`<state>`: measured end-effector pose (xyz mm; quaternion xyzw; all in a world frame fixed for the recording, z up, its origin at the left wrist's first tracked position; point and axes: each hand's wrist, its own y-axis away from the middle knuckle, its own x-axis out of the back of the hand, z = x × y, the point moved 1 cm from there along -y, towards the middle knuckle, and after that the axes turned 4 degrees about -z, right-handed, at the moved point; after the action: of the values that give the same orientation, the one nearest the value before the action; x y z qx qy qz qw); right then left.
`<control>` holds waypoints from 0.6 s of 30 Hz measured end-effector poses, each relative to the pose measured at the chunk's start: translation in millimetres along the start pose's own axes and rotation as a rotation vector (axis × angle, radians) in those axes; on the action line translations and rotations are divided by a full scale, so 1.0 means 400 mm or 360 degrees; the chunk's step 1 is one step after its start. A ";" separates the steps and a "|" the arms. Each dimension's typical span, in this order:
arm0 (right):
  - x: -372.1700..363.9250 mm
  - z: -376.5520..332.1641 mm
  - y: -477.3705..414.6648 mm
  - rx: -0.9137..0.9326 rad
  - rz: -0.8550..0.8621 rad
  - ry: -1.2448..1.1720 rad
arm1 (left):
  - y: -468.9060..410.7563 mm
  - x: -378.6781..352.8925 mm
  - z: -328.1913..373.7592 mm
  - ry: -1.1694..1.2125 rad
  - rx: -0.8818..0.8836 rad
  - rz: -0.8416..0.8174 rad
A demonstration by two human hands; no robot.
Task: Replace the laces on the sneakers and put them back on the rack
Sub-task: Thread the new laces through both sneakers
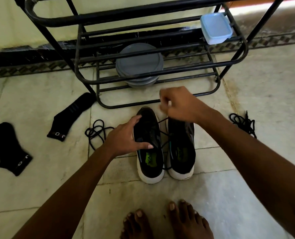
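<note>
Black mesh and white soles mark the two sneakers, standing side by side on the pale tiled floor (246, 178) just in front of the rack (229, 62), toes toward it. The left hand (126, 137) holds the left sneaker (150, 163), its fingers curled over the forefoot and the thumb stretched across the tongue, so most of the eyelets are covered. The right hand (179, 104) hovers over the toe of the right sneaker (181, 149) and hides it; its fingers are bunched tight round the end of a black lace (162, 120), though motion blur smears the fingertips and the pinch itself is hard to see. That lace runs taut from the left sneaker up to the hand, with slack dropping into the gap between the shoes. One loose black lace (95, 132) lies tangled left of the shoes, another (243, 123) well off to the right. Two black socks (10, 147) (72, 114) lie further left. Behind the rack's bars sits a stack of grey round pieces (139, 64), lids or plates, I cannot tell which, and a pale blue lidded tub (215, 28) rests on a higher shelf. The rack's top is cut off by the frame. Bare feet (169, 221) show at the bottom edge.
</note>
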<state>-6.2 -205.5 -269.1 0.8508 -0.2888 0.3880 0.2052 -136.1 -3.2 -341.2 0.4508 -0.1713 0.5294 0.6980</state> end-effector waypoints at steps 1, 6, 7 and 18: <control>-0.013 0.010 0.002 0.0047 -0.0238 0.0483 | -0.001 -0.001 0.001 -0.0021 -0.0005 0.0006; -0.035 -0.001 0.009 0.0380 -0.0198 0.0999 | 0.001 -0.004 0.002 -0.0068 -0.0006 0.0021; -0.022 -0.008 0.011 0.0462 0.0161 0.0765 | 0.002 -0.006 0.001 -0.0063 -0.0004 0.0026; -0.022 -0.001 0.044 0.0254 -0.0060 0.0970 | -0.002 -0.017 -0.012 -0.0081 0.0002 0.0002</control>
<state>-22.7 -215.5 -273.6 0.7139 -0.1669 0.6429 0.2220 -139.1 -3.3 -348.8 0.4643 -0.1891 0.5184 0.6928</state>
